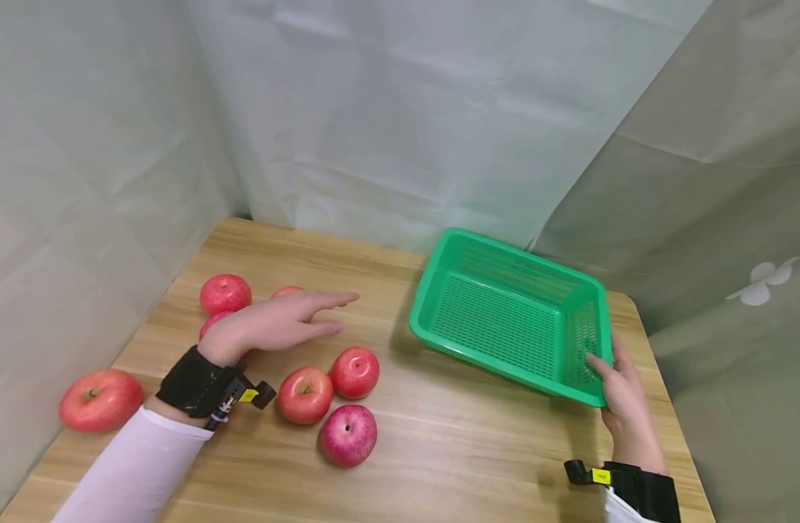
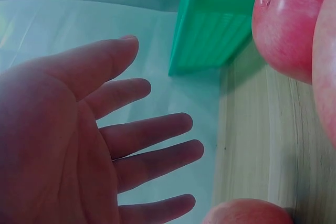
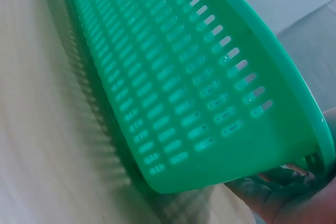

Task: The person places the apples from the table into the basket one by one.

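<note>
- Head view: the hands are well apart. The left hand (image 1: pixel 276 319) hovers over the left part of the bench (image 1: pixel 452 450), fingers stretched out and holding nothing, partly hiding two red apples behind it.
- A round red apple (image 1: pixel 226 293) sits beyond that wrist, and a broad, flattened apple (image 1: pixel 101 400) lies near the left edge.
- Nearer the middle are a yellow-flushed apple (image 1: pixel 305 395), a red apple (image 1: pixel 355 372) against it, and a darker, streaked crimson apple (image 1: pixel 348 436) just beside them; all have a glossy skin.
- The right hand (image 1: pixel 625 396) grips the right end of the green basket (image 1: pixel 504 367), thumb over the rim. The basket is at the bench's right side, rectangular, with a meshed floor and smooth lip. Pale, creased sheeting (image 1: pixel 374 109) surrounds the wood-grained bench.
- Left wrist view: this alone shows the palm and spread fingers from below, nothing in them. Two apples crowd the upper right, one peeks in at the bottom, and the basket's outer wall slopes behind.
- Right wrist view: only here do the basket's slotted outside wall, its rounded corner and the fingers curled under the rim appear. A dotted shadow falls on the bench; whether the base touches it, I cannot tell.
</note>
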### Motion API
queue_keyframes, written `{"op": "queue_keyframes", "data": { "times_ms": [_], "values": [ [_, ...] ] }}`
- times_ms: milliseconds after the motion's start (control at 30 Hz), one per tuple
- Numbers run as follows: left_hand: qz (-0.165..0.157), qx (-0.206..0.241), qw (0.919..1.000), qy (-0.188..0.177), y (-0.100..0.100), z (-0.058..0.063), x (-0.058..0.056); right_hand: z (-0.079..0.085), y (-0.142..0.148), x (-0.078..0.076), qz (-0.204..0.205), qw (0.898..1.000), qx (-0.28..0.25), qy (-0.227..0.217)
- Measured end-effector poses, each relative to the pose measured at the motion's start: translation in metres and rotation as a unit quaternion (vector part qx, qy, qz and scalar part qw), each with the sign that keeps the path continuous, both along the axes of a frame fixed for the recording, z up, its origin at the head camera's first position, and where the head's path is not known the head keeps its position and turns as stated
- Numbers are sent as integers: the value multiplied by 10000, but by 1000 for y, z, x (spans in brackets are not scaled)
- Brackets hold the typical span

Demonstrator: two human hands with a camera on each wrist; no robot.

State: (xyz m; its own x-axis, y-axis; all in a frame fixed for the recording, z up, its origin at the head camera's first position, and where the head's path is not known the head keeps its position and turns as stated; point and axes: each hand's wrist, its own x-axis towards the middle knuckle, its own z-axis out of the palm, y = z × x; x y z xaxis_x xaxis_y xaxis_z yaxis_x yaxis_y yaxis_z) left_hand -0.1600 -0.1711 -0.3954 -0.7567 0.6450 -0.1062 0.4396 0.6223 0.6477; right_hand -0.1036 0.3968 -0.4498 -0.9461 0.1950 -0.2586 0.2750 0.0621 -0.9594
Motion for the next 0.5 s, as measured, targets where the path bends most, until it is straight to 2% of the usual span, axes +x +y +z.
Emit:
{"op": "queue_keyframes", "data": {
  "times_ms": [267, 500],
  "values": [
    [-54, -31, 10000, 29, -1, -1, -4, 0, -19, -24, 74, 9992, 326, -239],
    [23, -118, 9999, 93, -4, -2, -5, -1, -39, -37, 150, 9983, 378, -407]
  ]
}}
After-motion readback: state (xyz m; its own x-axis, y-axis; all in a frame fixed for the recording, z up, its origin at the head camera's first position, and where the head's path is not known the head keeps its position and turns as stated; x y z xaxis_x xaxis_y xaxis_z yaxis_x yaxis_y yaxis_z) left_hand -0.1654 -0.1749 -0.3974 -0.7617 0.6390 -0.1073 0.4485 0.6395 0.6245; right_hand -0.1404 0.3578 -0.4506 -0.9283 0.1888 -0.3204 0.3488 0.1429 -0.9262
